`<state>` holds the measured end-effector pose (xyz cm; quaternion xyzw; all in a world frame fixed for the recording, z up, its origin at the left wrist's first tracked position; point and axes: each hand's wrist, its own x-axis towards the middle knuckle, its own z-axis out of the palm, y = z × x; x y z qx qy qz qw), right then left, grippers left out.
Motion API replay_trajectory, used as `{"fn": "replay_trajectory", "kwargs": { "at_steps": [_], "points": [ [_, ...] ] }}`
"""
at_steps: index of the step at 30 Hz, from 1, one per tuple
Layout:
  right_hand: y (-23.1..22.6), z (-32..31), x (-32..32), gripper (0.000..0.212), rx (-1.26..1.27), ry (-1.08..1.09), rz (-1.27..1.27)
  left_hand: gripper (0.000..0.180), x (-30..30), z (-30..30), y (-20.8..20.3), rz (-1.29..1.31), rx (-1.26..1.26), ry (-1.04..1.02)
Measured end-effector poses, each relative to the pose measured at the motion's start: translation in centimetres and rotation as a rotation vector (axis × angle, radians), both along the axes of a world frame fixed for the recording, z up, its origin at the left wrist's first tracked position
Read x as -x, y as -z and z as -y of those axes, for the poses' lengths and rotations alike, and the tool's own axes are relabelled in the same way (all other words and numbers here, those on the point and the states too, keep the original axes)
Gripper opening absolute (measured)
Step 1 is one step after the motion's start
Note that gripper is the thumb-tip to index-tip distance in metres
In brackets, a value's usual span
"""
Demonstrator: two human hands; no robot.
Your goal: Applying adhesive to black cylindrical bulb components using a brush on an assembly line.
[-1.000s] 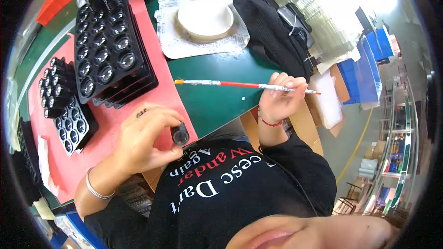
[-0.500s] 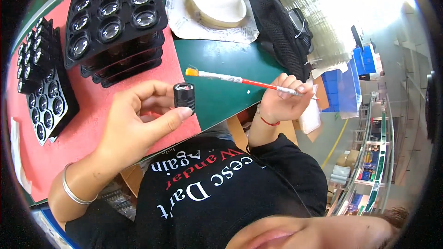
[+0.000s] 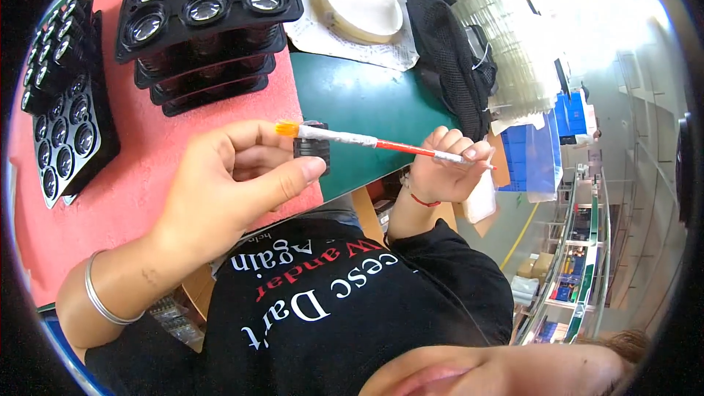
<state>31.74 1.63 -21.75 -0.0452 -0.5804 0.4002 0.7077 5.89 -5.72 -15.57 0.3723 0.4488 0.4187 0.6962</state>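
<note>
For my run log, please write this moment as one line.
left hand: holds small black cylinder | right hand: holds red-handled brush | bristles at cylinder | lens trays behind

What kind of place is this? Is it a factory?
Probably a small factory workbench. Stacked black trays hold rows of round lens-like parts, the left hand holds one small black part, and the right hand brushes it with a paintbrush.
</note>
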Motion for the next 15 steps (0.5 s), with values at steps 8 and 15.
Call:
{"fn": "replay_trajectory", "kwargs": {
  "at_steps": [8, 15],
  "points": [
    [0.17, -0.37, -0.15, 0.023, -0.061, 0.019, 0.051, 0.025, 0.22, -0.16, -0.02, -0.005, 0.006, 0.004],
    [0.26, -0.38, -0.15, 0.022, -0.056, 0.047, 0.039, 0.022, 0.17, -0.07, 0.03, 0.030, 0.001, -0.022]
  ]
}}
